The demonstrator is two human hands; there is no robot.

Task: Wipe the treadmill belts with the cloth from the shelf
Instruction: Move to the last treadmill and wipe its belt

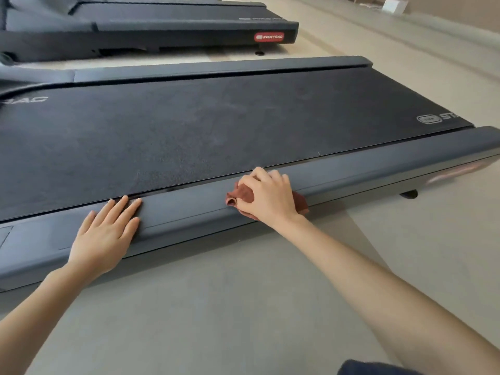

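Head view: the right hand (266, 197) bunches the reddish cloth (239, 194) in a curled grip on the near side rail (351, 171), beside the belt (216, 123); the left hand (105, 234) lies flat, fingers spread, on that rail.

Bright, soft daylight; a faint shadow lies on the near floor (243, 307); the treadmill rail (351, 171) bows, its right end blurred.

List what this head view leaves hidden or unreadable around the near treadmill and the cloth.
Head view:
- Rust-red crumpled cloth: mostly under the right hand, extent hidden.
- White logo on the near black treadmill belt: cut off by the right edge.
- Red badge on that treadmill's end: blurred, unreadable.
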